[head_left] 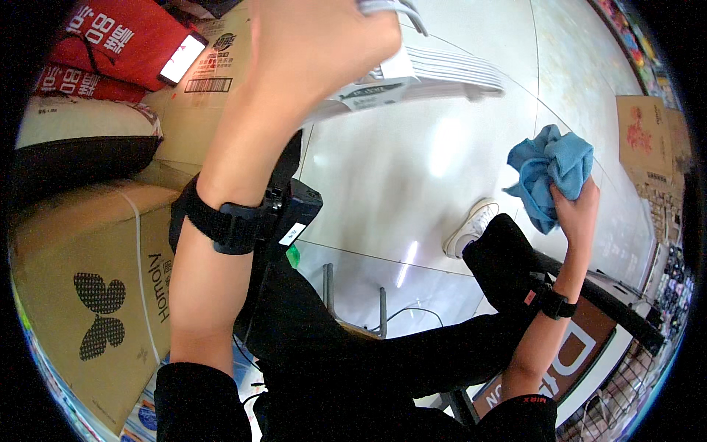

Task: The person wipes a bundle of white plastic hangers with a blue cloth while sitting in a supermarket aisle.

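My left hand (337, 47) is raised at the top of the view, closed around what look like white clothes hangers (453, 72) in a bundle. A printed paper label (378, 91) wraps the bundle, and curved hook-like ends rise above my fist. Motion blur softens the bundle, and my hand covers part of it. Off to the right, my right hand (577, 212) grips a crumpled blue cloth (552, 166) above the tiled floor. Each forearm wears a black strap, and the left strap (237, 221) carries a black box-shaped device (298, 212).
Cardboard boxes (94, 265) stand along my left side. Red printed bags (110, 38) and a lit phone (183, 58) lie beyond them. Metal chair legs (382, 309) and a cable (420, 309) are near my knees. Another carton (643, 132) and a wire rack (613, 392) line the right.
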A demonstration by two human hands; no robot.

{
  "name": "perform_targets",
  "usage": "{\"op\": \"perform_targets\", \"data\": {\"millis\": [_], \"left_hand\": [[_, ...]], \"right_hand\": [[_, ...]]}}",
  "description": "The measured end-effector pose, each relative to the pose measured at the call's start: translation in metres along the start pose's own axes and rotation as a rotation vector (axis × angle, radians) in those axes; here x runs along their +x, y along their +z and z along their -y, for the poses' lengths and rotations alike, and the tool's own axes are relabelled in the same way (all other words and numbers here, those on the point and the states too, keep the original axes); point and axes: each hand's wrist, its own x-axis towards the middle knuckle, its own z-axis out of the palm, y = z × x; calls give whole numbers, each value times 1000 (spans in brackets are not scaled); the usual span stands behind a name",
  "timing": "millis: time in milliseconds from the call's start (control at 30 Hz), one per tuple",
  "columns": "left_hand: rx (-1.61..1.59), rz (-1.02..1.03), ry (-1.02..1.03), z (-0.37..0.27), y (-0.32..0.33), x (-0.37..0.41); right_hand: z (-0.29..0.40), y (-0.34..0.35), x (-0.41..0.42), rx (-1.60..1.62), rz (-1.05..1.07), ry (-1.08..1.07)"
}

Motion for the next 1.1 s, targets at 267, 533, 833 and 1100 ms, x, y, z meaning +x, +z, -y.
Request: {"op": "perform_targets", "data": {"millis": [267,533,833,1100], "left_hand": [[-57,192,38,-17,12,-6],[-279,432,25,-59,44,-37],[-304,293,42,-45,44,-31],[-303,146,47,-25,15,2]], "right_hand": [[46,4,-7,321,-49,-75],[113,73,-35,276,339,-274],[106,84,-32,144,132,-399],[61,15,4,-134,-330,-269]]}}
